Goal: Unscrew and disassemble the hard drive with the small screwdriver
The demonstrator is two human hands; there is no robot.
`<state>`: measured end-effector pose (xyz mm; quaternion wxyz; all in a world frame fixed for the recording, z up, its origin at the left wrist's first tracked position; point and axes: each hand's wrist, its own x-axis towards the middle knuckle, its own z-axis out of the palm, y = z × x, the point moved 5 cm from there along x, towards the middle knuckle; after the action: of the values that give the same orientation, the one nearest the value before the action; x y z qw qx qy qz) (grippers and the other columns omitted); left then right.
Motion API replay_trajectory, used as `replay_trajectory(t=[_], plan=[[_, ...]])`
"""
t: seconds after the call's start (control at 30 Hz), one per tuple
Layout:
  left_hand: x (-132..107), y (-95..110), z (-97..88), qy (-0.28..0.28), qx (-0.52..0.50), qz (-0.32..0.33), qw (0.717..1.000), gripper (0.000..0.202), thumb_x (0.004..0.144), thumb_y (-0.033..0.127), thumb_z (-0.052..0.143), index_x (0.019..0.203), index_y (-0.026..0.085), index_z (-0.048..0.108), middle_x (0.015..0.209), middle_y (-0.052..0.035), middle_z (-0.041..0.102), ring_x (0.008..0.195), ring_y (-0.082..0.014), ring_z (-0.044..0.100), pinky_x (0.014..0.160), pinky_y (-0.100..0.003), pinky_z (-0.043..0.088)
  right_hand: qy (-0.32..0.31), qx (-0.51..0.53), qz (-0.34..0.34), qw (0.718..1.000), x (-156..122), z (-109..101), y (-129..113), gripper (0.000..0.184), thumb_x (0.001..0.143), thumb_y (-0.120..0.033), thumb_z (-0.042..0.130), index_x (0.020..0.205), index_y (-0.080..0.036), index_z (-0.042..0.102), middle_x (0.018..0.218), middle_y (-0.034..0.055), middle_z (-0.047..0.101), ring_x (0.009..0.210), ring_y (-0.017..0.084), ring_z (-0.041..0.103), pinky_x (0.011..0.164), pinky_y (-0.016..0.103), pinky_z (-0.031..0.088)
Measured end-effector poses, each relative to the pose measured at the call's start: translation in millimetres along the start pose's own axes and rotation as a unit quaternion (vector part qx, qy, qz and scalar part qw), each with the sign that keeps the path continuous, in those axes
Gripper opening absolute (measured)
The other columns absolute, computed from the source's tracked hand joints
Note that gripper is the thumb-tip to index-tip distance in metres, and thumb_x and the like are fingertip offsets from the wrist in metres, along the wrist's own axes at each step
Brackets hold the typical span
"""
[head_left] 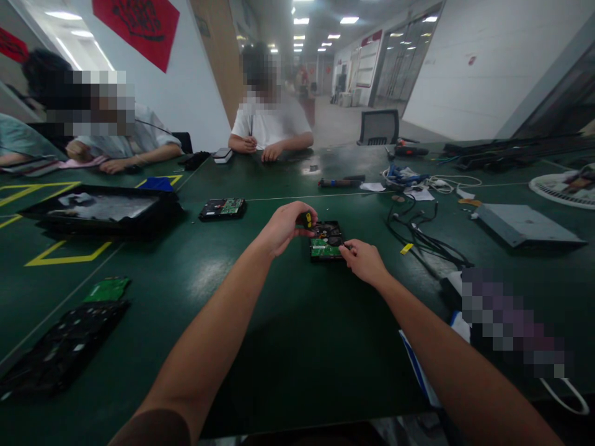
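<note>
A hard drive (327,241) lies on the green table in front of me, its green circuit board facing up. My left hand (290,226) is closed round a short black and yellow handle, which looks like a screwdriver (307,219), over the drive's far left corner. The tool's tip is hidden by the fingers. On the drive's right edge, my right hand (363,259) pinches the casing near the board. A second hard drive (223,209) lies apart to the left, also board side up.
Black drive parts (65,347) with a loose green board (108,289) lie near left, below a black tray (100,207). Black cables (418,238), a grey metal box (527,224) and a power tool (341,182) lie to the right and back. Two people (272,127) (134,139) sit opposite.
</note>
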<state>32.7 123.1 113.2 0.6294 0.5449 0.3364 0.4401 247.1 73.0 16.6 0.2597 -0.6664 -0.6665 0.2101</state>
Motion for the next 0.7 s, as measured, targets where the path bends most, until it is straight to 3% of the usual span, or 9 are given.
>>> replay_trajectory(t=[0.2, 0.37, 0.47, 0.7], plan=[[-1.3, 3.0, -1.0, 0.003, 0.019, -0.003, 1.000, 0.023, 0.086, 0.033, 0.058, 0.086, 0.014, 0.072, 0.090, -0.0120, 0.067, 0.085, -0.0209, 0.063, 0.063, -0.029, 0.056, -0.002, 0.003, 0.003, 1.000, 0.7, 0.9, 1.2, 0.035, 0.101, -0.043, 0.053, 0.119, -0.018, 0.069, 0.072, 0.0002, 0.074, 0.063, 0.016, 0.069, 0.064, 0.028, 0.047], [-1.6, -0.6, -0.2, -0.001, -0.020, -0.026, 0.999, 0.024, 0.087, 0.034, 0.058, 0.096, 0.014, 0.068, 0.088, -0.0122, 0.069, 0.084, -0.0229, 0.066, 0.064, -0.034, 0.058, -0.005, 0.006, 0.012, 1.000, 0.4, 0.6, 1.4, 0.035, 0.101, -0.044, 0.053, 0.119, -0.018, 0.068, 0.073, 0.0002, 0.074, 0.062, 0.016, 0.068, 0.063, 0.027, 0.046], [-0.1, -3.5, -0.4, 0.004, -0.040, -0.037, 0.999, 0.020, 0.086, 0.032, 0.058, 0.093, 0.015, 0.066, 0.086, -0.0121, 0.070, 0.084, -0.0234, 0.067, 0.068, -0.036, 0.059, -0.005, 0.009, 0.012, 1.000, -1.0, -0.2, -1.1, 0.034, 0.101, -0.043, 0.053, 0.118, -0.018, 0.068, 0.073, 0.0008, 0.074, 0.061, 0.016, 0.068, 0.062, 0.027, 0.046], [-0.5, 1.7, -2.4, 0.018, 0.020, -0.007, 1.000, 0.022, 0.084, 0.033, 0.058, 0.083, 0.015, 0.071, 0.096, -0.0130, 0.068, 0.087, -0.0208, 0.062, 0.061, -0.028, 0.055, -0.003, 0.003, 0.013, 1.000, -1.5, -1.1, -2.3, 0.032, 0.101, -0.042, 0.053, 0.115, -0.019, 0.070, 0.074, 0.0009, 0.074, 0.064, 0.016, 0.068, 0.063, 0.027, 0.046]])
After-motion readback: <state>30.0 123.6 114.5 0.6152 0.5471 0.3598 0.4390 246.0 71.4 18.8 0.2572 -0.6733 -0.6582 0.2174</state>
